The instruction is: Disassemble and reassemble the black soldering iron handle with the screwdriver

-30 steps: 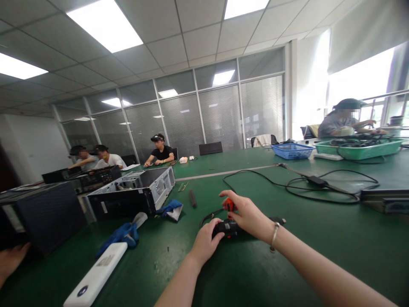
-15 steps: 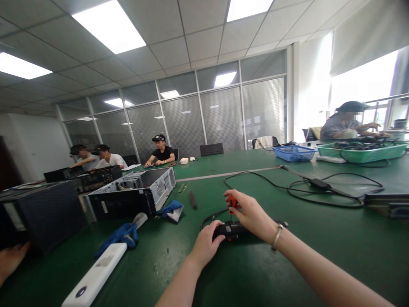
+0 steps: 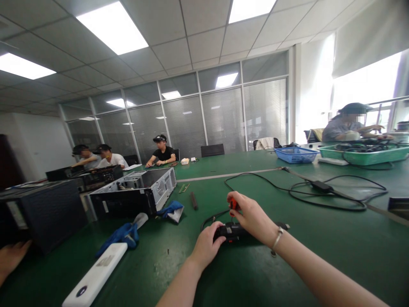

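On a green table (image 3: 287,273), one long black device (image 3: 232,230) lies just ahead of the wearer, its long axis running roughly left to right. The left hand (image 3: 208,244) is clamped on the device's left end. The right hand (image 3: 251,212) is just above the device's middle, fingers closed on the red handle of one screwdriver (image 3: 234,205), which stands nearly upright with its thin shaft pointing down onto the device; whether the tip is seated is too small to tell. Both hands are about equally near, the device's right part passing beneath the right wrist. Beyond the device and to its left are one dark bar (image 3: 194,201), two thin green strips (image 3: 184,188) and one open computer case (image 3: 124,201); left of it, two blue gloves (image 3: 120,238) and one white oblong box (image 3: 96,273); far to its right, two baskets (image 3: 295,157), one blue, one green.
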The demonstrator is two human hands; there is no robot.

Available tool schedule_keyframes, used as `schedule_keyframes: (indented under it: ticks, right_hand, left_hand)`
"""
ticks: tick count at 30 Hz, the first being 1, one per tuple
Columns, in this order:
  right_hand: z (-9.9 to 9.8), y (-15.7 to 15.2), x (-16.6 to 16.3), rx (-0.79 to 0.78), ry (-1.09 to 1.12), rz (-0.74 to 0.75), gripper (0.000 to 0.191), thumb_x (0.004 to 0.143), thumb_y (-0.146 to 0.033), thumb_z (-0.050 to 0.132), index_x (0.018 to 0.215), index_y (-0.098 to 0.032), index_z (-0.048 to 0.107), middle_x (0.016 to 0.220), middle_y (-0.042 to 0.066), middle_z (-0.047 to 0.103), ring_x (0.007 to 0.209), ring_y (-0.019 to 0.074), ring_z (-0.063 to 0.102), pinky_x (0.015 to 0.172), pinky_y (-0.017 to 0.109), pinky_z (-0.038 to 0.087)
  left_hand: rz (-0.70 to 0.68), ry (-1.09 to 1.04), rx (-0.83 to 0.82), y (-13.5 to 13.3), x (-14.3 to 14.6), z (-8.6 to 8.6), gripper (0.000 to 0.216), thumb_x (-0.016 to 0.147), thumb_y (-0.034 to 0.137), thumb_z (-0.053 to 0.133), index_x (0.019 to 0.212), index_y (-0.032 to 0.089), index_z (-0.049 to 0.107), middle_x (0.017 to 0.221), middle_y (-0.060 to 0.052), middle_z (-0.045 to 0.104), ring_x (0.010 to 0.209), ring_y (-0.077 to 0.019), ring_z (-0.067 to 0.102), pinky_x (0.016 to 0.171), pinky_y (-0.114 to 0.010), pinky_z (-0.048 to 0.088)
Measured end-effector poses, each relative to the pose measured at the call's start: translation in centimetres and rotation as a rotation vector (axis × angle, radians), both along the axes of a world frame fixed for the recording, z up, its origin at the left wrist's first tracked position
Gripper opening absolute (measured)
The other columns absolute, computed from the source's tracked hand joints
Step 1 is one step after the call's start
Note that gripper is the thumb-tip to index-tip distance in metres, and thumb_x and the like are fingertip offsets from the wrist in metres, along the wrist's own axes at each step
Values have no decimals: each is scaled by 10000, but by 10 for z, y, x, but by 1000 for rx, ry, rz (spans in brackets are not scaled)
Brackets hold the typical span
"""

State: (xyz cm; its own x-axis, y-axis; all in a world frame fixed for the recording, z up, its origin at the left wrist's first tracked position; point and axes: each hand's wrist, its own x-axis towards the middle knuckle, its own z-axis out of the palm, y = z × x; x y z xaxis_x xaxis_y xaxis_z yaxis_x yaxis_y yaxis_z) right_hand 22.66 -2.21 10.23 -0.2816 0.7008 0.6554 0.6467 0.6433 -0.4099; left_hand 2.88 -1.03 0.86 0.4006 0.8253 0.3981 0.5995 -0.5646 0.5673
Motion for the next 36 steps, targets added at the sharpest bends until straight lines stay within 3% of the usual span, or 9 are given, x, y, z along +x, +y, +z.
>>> schedule_keyframes:
  ticks: [9, 15, 19, 24, 28, 36]
  right_hand:
    - [-2, -3, -2, 96, -161, -71, 408, 870, -221, 498, 1277, -204, 470, 975, 74, 600, 749, 180, 589, 675, 312, 488]
    - [1, -4, -2, 12, -82, 5, 559, 836, -120, 472, 1370, -261, 392, 895, 39, 591, 784, 178, 575, 732, 318, 487]
    - [3, -3, -1, -51, -14, 87, 538, 816, -76, 407, 1324, -252, 438, 972, 47, 596, 840, 168, 579, 786, 317, 490]
    - [0, -3, -2, -10, -17, 55, 503, 809, -141, 477, 1300, -251, 465, 1051, 67, 566, 877, 187, 575, 802, 346, 497]
    - [-7, 1, -4, 9, 3, 85, 414, 839, -145, 463, 1230, -259, 534, 971, 55, 591, 828, 173, 596, 779, 330, 513]
    - [-7, 1, -9, -27, 233, 142, 386, 759, -150, 578, 1122, -234, 477, 1057, 54, 613, 878, 169, 648, 789, 336, 543]
  left_hand:
    - [3, 6, -7, 0, 0, 0, 331, 809, 215, 583, 1132, 264, 529, 1078, -25, 626, 989, -213, 573, 892, -314, 421]
    - [3, -1, -4, 1, 0, -1, 325, 804, 219, 585, 1123, 257, 537, 1065, -26, 629, 970, -215, 576, 884, -316, 422]
    - [-1, -14, -11, 0, 0, -1, 316, 800, 213, 585, 1111, 254, 544, 1052, -25, 637, 968, -214, 580, 879, -310, 423]
    - [8, -4, -15, 1, -1, -2, 329, 804, 220, 579, 1127, 260, 536, 1067, -24, 633, 982, -213, 577, 894, -315, 420]
    - [9, 3, -14, 1, -1, -2, 334, 807, 225, 575, 1136, 262, 531, 1072, -24, 631, 987, -214, 576, 897, -321, 420]
    - [-1, 4, -10, 1, 0, 0, 330, 800, 214, 579, 1124, 258, 537, 1071, -28, 632, 980, -215, 578, 882, -315, 426]
